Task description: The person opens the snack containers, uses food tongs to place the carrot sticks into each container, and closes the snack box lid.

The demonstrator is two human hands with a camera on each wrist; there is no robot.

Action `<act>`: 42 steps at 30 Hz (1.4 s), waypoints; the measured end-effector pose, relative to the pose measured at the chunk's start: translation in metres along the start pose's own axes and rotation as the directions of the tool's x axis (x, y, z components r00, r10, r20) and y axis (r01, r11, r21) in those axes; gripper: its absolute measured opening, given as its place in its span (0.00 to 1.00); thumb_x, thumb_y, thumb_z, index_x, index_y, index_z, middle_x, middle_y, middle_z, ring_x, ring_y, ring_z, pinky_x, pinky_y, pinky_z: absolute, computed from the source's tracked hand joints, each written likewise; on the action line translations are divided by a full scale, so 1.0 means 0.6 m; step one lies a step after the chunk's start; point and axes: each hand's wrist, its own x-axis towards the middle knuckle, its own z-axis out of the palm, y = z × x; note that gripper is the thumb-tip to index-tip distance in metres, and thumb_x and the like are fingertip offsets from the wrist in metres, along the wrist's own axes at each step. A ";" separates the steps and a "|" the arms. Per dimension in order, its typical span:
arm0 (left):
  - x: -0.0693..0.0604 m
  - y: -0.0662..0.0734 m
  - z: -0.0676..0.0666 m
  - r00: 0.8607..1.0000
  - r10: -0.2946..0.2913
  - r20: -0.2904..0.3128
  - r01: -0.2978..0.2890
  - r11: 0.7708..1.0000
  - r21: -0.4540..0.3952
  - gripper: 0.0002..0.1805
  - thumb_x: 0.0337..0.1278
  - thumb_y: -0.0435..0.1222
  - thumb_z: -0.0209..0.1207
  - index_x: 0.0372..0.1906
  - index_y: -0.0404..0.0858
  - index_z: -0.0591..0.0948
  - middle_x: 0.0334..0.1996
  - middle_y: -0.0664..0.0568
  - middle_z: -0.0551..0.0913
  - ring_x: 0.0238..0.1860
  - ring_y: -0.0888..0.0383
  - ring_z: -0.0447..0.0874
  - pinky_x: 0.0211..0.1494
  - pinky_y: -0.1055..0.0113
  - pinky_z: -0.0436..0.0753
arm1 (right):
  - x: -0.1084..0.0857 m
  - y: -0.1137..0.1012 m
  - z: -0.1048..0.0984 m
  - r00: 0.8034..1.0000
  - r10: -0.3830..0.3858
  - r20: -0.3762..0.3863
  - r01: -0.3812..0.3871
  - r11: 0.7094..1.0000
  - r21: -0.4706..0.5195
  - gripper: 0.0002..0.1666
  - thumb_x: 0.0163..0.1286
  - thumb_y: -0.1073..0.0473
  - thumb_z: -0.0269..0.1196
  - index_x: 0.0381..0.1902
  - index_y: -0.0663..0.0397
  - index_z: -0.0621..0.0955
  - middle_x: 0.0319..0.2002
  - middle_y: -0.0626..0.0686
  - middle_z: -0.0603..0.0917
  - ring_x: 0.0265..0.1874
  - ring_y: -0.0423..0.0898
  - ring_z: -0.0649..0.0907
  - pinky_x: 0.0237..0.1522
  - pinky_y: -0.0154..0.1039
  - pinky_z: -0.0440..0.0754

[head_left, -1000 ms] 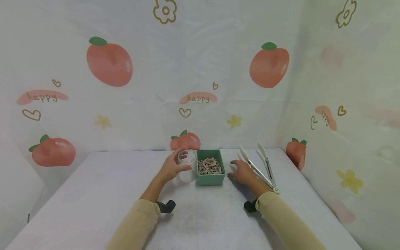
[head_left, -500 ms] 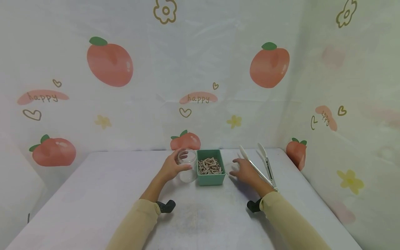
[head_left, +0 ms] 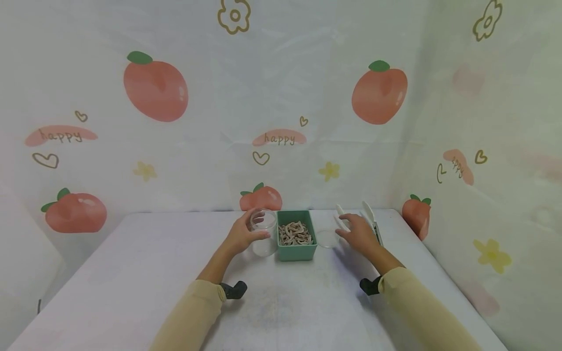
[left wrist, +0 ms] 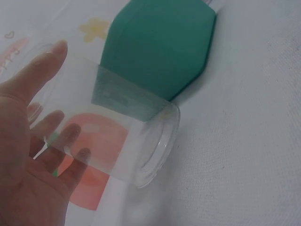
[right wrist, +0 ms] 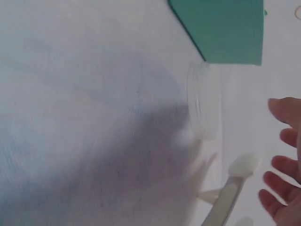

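The left grip (head_left: 240, 236) was curled round a jar (head_left: 264, 246) while the right grip (head_left: 360, 235), spread and empty, hovered by tongs (head_left: 369, 212), apparently for a pickup next needing a pinch.

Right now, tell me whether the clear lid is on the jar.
No, the clear lid lies on the table to the right of the green box, apart from the jar.

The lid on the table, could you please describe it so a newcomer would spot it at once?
On the white table stands a green box. Between it and the right hand lies the lid: clear, round and flat, unlike the tall clear jar on the box's other side.
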 end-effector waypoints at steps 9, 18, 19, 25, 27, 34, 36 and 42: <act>0.000 -0.005 0.002 1.000 -0.002 0.000 0.002 1.000 -0.006 0.45 0.46 0.37 0.74 0.70 0.37 0.65 0.62 0.45 0.75 0.65 0.44 0.70 0.67 0.49 0.66 | -0.009 0.036 -0.012 0.982 -0.044 -0.181 0.043 0.999 -0.010 0.24 0.62 0.59 0.69 0.53 0.65 0.79 0.53 0.65 0.80 0.56 0.64 0.74 0.58 0.59 0.68; -0.001 -0.002 -0.001 1.000 0.006 0.006 -0.006 1.000 -0.007 0.45 0.47 0.38 0.73 0.71 0.35 0.64 0.63 0.43 0.74 0.66 0.43 0.69 0.67 0.47 0.65 | -0.026 0.065 -0.020 0.988 0.003 -0.154 -0.016 0.996 -0.086 0.31 0.61 0.54 0.70 0.58 0.66 0.76 0.61 0.69 0.72 0.61 0.68 0.66 0.61 0.65 0.63; -0.001 -0.002 -0.002 1.000 0.007 0.006 -0.007 1.000 -0.006 0.45 0.47 0.38 0.73 0.70 0.35 0.64 0.63 0.43 0.74 0.66 0.43 0.69 0.67 0.47 0.65 | -0.027 0.067 -0.022 0.990 0.020 -0.138 -0.033 0.995 -0.095 0.34 0.61 0.53 0.70 0.59 0.66 0.74 0.62 0.70 0.70 0.61 0.69 0.65 0.60 0.66 0.63; 0.001 -0.003 -0.002 1.000 0.018 0.004 -0.018 1.000 -0.001 0.45 0.47 0.38 0.74 0.70 0.36 0.65 0.62 0.43 0.75 0.65 0.43 0.69 0.67 0.48 0.66 | -0.037 0.084 -0.029 0.987 0.163 0.000 -0.163 0.982 -0.095 0.48 0.60 0.45 0.69 0.68 0.66 0.64 0.67 0.73 0.60 0.64 0.72 0.58 0.58 0.71 0.59; 0.001 -0.004 -0.002 1.000 0.021 0.007 -0.021 1.000 -0.004 0.45 0.47 0.37 0.74 0.70 0.35 0.64 0.63 0.42 0.74 0.65 0.42 0.69 0.67 0.48 0.65 | -0.040 0.087 -0.029 0.980 0.196 0.035 -0.192 0.976 -0.100 0.53 0.59 0.42 0.69 0.70 0.67 0.60 0.66 0.74 0.59 0.63 0.73 0.58 0.58 0.71 0.59; -0.006 0.013 -0.002 1.000 0.023 0.020 -0.023 1.000 -0.009 0.44 0.49 0.34 0.72 0.70 0.31 0.62 0.64 0.36 0.72 0.66 0.40 0.68 0.67 0.45 0.63 | -0.052 0.097 -0.031 0.970 0.238 0.057 -0.228 0.963 -0.147 0.58 0.56 0.40 0.70 0.70 0.70 0.57 0.58 0.77 0.66 0.54 0.72 0.65 0.51 0.66 0.66; -0.010 0.028 -0.004 0.999 0.026 0.032 -0.025 1.000 -0.005 0.43 0.50 0.32 0.71 0.70 0.29 0.62 0.64 0.34 0.71 0.66 0.38 0.67 0.67 0.45 0.63 | -0.054 0.102 -0.030 0.968 0.245 0.055 -0.235 0.960 -0.153 0.58 0.56 0.40 0.71 0.70 0.70 0.58 0.55 0.77 0.68 0.52 0.71 0.67 0.48 0.65 0.67; -0.012 0.038 -0.005 0.999 0.018 0.047 -0.019 1.000 0.020 0.43 0.50 0.31 0.70 0.71 0.30 0.61 0.64 0.34 0.70 0.66 0.38 0.67 0.67 0.45 0.64 | -0.060 0.115 -0.027 0.963 0.262 0.067 -0.248 0.955 -0.165 0.57 0.55 0.41 0.71 0.68 0.72 0.59 0.50 0.76 0.72 0.49 0.70 0.72 0.46 0.63 0.71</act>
